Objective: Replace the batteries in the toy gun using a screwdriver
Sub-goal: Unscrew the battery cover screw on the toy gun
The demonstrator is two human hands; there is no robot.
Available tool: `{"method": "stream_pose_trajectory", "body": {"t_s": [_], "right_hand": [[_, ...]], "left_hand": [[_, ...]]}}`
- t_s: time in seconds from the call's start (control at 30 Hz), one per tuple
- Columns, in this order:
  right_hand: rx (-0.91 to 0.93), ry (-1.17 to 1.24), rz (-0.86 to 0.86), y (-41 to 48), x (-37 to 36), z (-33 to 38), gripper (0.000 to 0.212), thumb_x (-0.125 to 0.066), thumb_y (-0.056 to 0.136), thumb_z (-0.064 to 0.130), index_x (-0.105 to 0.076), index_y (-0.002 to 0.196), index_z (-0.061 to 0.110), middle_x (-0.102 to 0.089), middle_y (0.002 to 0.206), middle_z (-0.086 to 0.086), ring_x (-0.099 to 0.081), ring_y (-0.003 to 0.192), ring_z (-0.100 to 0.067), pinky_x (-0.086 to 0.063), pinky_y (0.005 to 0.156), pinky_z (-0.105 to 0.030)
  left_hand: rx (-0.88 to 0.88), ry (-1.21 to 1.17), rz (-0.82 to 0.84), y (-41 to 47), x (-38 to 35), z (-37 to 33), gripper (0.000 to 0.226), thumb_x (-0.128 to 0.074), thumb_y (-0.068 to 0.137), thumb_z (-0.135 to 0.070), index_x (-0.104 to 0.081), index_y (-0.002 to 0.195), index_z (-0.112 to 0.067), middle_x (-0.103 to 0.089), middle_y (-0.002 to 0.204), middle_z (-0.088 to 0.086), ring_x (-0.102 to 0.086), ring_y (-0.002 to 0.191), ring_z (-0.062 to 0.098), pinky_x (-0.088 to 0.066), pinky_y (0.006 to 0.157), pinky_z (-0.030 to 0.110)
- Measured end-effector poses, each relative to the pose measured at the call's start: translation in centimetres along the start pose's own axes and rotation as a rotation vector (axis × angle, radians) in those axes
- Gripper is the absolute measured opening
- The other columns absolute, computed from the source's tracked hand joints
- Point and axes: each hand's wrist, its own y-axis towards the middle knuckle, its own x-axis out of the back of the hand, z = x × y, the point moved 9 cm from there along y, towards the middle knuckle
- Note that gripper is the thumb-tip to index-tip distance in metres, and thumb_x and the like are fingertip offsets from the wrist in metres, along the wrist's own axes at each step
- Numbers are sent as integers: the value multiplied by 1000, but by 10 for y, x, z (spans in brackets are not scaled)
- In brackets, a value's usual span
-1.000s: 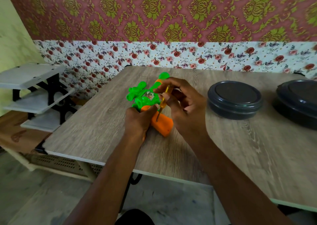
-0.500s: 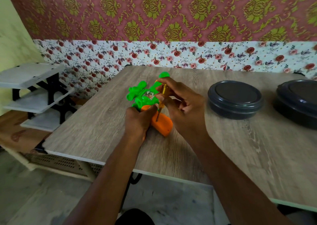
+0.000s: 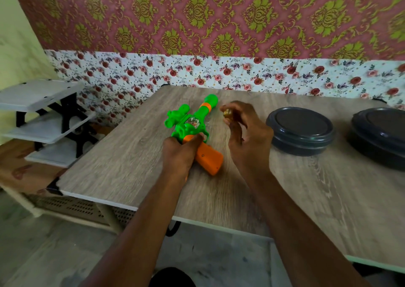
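Observation:
A green and orange toy gun lies on the wooden table, barrel pointing away. My left hand grips it where the green body meets the orange handle, whose small screw hole shows. My right hand hovers to the right of the gun, off it, fingers curled round the screwdriver. Only the yellowish end of the screwdriver's handle shows between fingers and thumb; the shaft is hidden in the hand.
Two dark round lidded containers stand on the right of the table, one close to my right hand, the other at the frame edge. A white and black shelf rack stands left of the table. Flowered wallpaper backs the table.
My right hand has lifted the screwdriver off the orange handle and moved right, away from the gun. The left hand keeps its hold on the gun.

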Motion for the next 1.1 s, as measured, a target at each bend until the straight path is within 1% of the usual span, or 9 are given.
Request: {"method": "stream_pose_trajectory", "body": {"t_s": [0.07, 0.23, 0.4, 0.47, 0.57, 0.77, 0.9, 0.97, 1.1], "right_hand": [[5, -54, 83, -2, -13, -9, 30, -55, 90, -15, -69, 111, 1, -74, 100, -5, -72, 92, -10, -59, 83, -24], [-72, -134, 266, -9, -38, -46, 45, -37, 73, -6, -73, 99, 3, -75, 87, -11, -74, 79, -24, -62, 74, -44], [-186, -225, 404, -15, -47, -78, 39, -52, 65, -20, -73, 85, 6, -73, 80, -13, -71, 74, -29, -59, 74, -37], [-203, -299, 464, -16, -49, -82, 35, -59, 66, -20, -75, 83, 5, -73, 82, -14, -69, 74, -29, -48, 72, -23], [-207, -281, 560, -20, -54, -77, 31, -60, 67, -20, -75, 85, 0, -72, 88, -18, -68, 77, -31, -52, 74, -33], [-168, -309, 649, -26, -61, -70, 29, -60, 75, -14, -75, 92, 4, -74, 99, -16, -70, 89, -30, -55, 82, -34], [-198, -318, 542, -25, -51, -67, 43, -66, 70, -17, -77, 106, 2, -73, 118, -20, -70, 110, -33, -47, 102, -31], [-247, -296, 428, -22, -36, -64, 46, -66, 68, -15, -77, 108, 5, -74, 117, -15, -69, 111, -28, -42, 100, -20], [-330, -189, 301, -25, -18, -48, 36, -66, 76, -8, -79, 105, 10, -77, 106, -3, -71, 93, -13, -52, 84, -14]], "left_hand": [[17, -12, -7, 0, 0, 0, 55, -88, 51, -52, -75, 76, -4, -74, 82, 27, -75, 76, 44, -60, 68, 65], [24, -55, -43, -9, 2, -11, 41, -81, 61, -49, -70, 67, -10, -66, 63, 8, -62, 60, 20, -49, 59, 39], [53, -119, -18, 2, 1, 6, 44, -84, 56, -56, -79, 76, -17, -75, 89, 28, -75, 84, 40, -59, 75, 69], [67, -148, -16, -3, 0, 1, 43, -86, 64, -48, -77, 77, -8, -76, 88, 26, -75, 89, 45, -57, 77, 71], [87, -198, -16, -9, -2, -5, 19, -81, 87, -22, -73, 83, -4, -77, 85, 22, -76, 87, 42, -58, 82, 69], [104, -218, -5, -11, -1, -4, 30, -83, 76, -28, -74, 88, -2, -77, 87, 23, -76, 85, 41, -57, 80, 70], [173, -280, 54, -14, -5, -5, 20, -77, 79, -12, -69, 90, 2, -74, 74, 19, -73, 73, 34, -58, 81, 63], [222, -322, 90, -13, -7, -2, 35, -73, 68, -14, -68, 96, 6, -70, 88, 31, -70, 80, 37, -59, 78, 59], [240, -360, 173, -16, -12, -3, 18, -54, 87, 3, -66, 100, 4, -74, 85, 21, -72, 69, 29, -62, 63, 41]]}}
